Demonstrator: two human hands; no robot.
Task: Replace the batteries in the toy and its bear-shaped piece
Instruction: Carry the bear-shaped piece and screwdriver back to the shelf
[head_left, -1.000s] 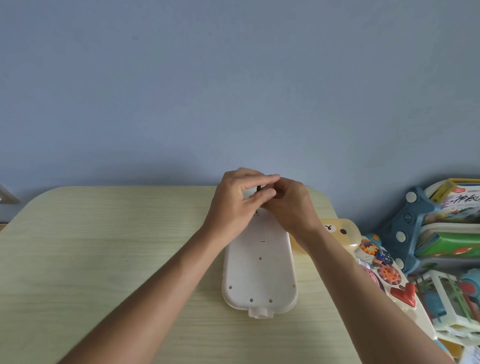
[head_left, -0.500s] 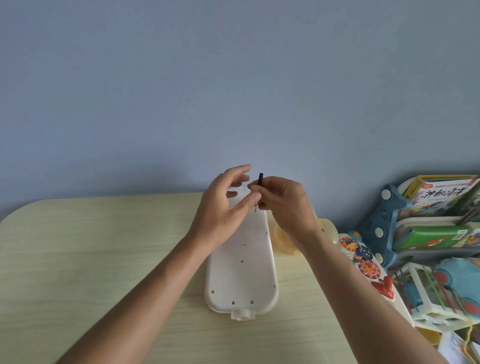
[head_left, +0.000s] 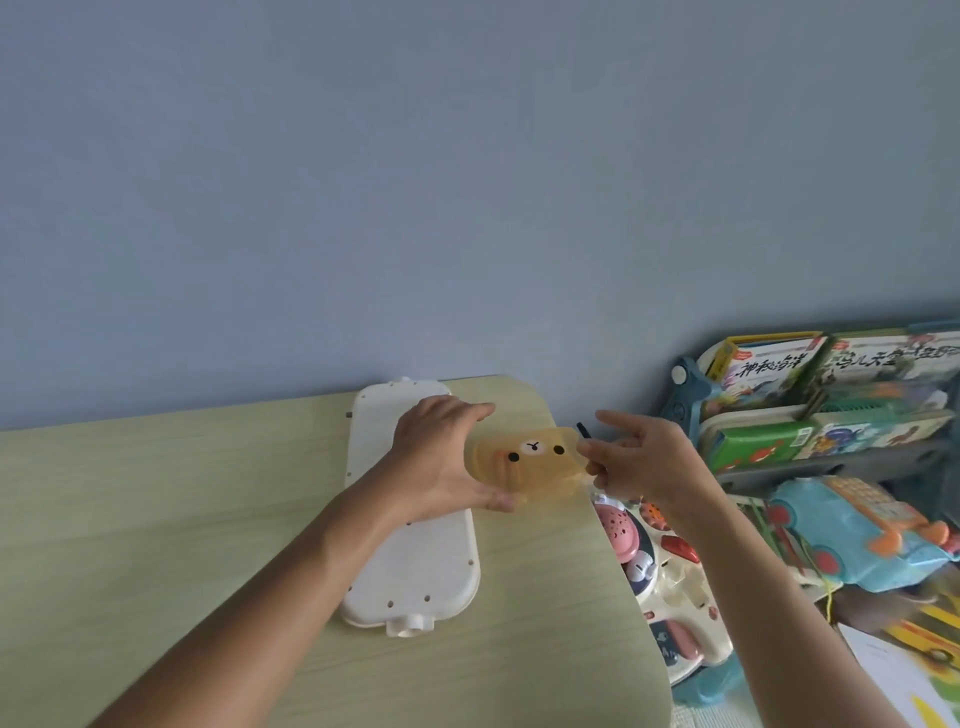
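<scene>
Left hand has left the toy; its grip now clamps the bear piece; right hand pinches a screwdriver.

You see: toy base cream-white, plain. Bear-shaped piece translucent amber-yellow, black dot eyes, white muzzle. Desk pale wood grain. Wall flat blue-grey. Toy phone turquoise, orange handset.

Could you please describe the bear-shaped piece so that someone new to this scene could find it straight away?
Start at the pale wooden table and go to its far right corner, beside the long white toy lying face down. There the left hand holds the bear-shaped piece. It alone is translucent yellow, with black dot eyes and a small nose.
</scene>
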